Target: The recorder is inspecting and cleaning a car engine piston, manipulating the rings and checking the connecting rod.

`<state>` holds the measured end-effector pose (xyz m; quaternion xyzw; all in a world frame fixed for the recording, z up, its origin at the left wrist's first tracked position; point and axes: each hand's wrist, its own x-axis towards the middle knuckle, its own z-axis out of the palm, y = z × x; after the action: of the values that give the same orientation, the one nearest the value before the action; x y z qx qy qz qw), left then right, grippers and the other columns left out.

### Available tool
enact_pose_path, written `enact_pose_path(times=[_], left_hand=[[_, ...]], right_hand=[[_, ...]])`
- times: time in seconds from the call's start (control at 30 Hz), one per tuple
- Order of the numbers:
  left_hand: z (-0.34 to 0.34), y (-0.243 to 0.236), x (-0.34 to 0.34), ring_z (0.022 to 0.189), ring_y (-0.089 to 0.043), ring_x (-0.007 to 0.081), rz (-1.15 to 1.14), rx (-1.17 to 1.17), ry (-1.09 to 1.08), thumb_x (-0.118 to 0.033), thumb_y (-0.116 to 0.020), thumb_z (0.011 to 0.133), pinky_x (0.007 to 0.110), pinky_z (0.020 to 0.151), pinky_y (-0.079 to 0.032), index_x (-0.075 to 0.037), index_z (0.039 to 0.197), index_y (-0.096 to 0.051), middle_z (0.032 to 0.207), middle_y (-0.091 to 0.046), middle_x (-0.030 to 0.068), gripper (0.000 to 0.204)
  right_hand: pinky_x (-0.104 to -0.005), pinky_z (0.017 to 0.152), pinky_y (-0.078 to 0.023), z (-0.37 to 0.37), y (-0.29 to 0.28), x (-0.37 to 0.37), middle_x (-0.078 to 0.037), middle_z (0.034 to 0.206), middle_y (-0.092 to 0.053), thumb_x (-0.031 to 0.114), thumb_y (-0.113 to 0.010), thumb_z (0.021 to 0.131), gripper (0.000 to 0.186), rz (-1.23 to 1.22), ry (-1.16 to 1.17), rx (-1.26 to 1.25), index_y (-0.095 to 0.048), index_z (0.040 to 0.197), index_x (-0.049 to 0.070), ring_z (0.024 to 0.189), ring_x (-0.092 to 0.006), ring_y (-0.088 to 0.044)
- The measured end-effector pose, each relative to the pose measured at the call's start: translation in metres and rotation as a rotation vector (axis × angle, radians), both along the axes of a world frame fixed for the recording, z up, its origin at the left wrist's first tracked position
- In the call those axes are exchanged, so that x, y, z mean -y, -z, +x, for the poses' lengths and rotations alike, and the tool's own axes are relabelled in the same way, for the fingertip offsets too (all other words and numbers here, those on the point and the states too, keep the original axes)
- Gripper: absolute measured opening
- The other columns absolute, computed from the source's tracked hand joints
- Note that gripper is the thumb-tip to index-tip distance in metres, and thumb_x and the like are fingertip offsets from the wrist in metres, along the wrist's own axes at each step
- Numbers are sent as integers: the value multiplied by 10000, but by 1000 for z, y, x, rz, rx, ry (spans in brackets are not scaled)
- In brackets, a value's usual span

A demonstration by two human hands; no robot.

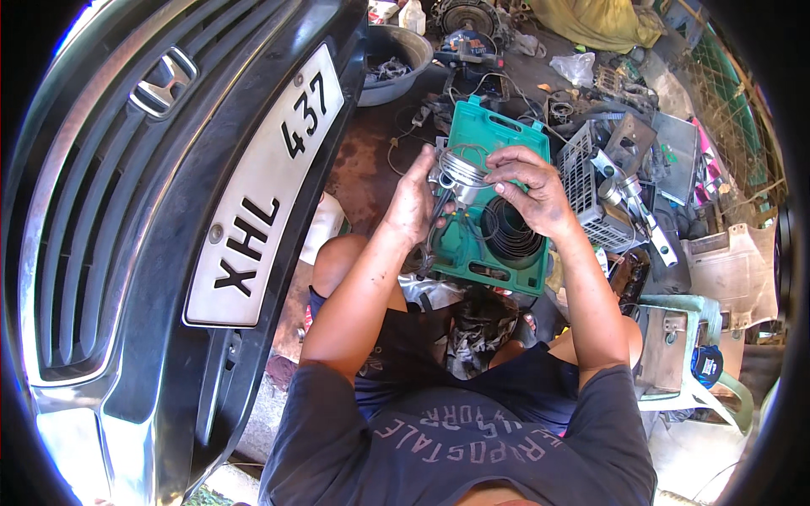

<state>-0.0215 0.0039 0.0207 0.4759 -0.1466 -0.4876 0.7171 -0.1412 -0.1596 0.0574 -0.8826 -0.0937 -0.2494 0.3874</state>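
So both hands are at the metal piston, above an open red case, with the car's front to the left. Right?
The case is green, not red, as the head view shows; left hand, right hand, piston and car are as you said.

Piston [462, 179] between my left grip [412, 201] and right grip [537, 194], over case [483, 126]. Stack of rings [509, 232] in near right part of case. Car front [139, 337] along my left, licence plate [263, 202] on it. Basin [395, 93] beyond case, to its left. Crate [603, 221] right of case. Chair [713, 318] at my right, nearer me than crate.
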Motion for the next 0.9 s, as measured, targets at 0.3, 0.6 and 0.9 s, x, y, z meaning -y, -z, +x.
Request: enact_pose_path(times=[0.3, 0.6, 0.9], left_hand=[[-3, 4, 0, 559, -500, 91, -160, -12, -38, -428, -495, 811, 191, 373, -292, -160, 1205, -469, 872, -591, 17, 478], [-11, 10, 10, 560, -452, 84, -59, 82, -90, -405, -464, 819, 203, 410, -293, -151, 1343, -381, 940, -585, 35, 588], [-14, 17, 11, 580, -481, 92, -211, 100, -76, -456, -435, 864, 201, 410, -304, -86, 1337, -378, 989, -596, 46, 603]], right_hand=[[-326, 895, -455, -1, 20, -4, -97, 1192, -499, -70, -642, 748, 188, 119, 13, -22, -671, 893, 46, 1024, -206, -558], [-237, 683, -473, -3, 41, 0, -42, 974, -580, -30, -593, 826, 131, 569, 128, -112, -622, 941, 25, 804, -110, -556], [-208, 565, -449, -5, 37, -4, -41, 859, -633, 43, -605, 856, 151, 988, 238, -140, -612, 1003, 12, 678, -80, -551]])
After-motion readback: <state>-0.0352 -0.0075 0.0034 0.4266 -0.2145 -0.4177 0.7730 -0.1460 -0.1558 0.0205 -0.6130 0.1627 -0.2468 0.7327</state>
